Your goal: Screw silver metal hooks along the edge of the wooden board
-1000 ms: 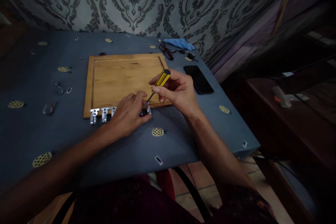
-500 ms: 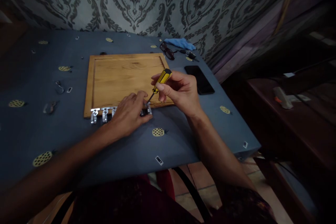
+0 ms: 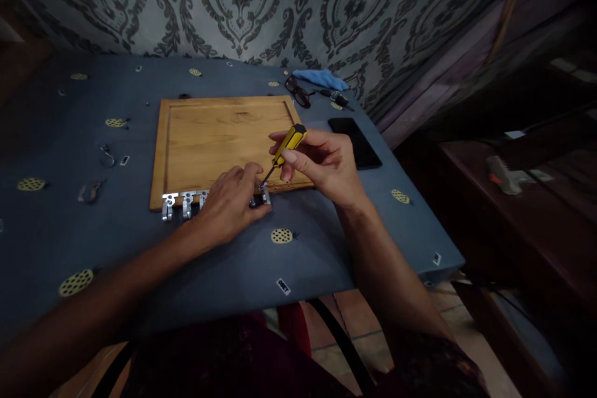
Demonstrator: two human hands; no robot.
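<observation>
Screwdriver [image 3: 290, 144] meets metal fitting [image 3: 266, 194] at the wooden panel's near edge

The right hand [image 3: 326, 161] holds the yellow-and-black screwdriver in a narrow grip, thumb and fingers closed around the handle. The tool tilts, handle up and to the right, with its thin shaft running down to the fitting. Whether the tip sits in a screw is too small to tell.

The left hand [image 3: 231, 199] lies palm down over the near edge of the wooden panel [image 3: 228, 137], its thumb beside the lower end of the same fitting and a fingertip near its top. It covers part of the row, and I cannot tell whether it grips the fitting or only steadies it.

To its left, 3 silver hinges [image 3: 168, 206] line that edge, the 3rd partly hidden by the hand; their arms hang over the side. The panel lies flat on the counter [image 3: 317, 249], which has a blue cover printed with yellow pineapples.

On the left of the counter are a loose metal piece [image 3: 91, 191] and, farther back, a curved metal object [image 3: 107, 155]. Right of the panel, a black phone [image 3: 357, 143] lies partly behind the right hand. Near the back right corner are dark glasses [image 3: 298, 92], keys [image 3: 339, 98] and a crumpled blue cloth [image 3: 321, 79].
</observation>
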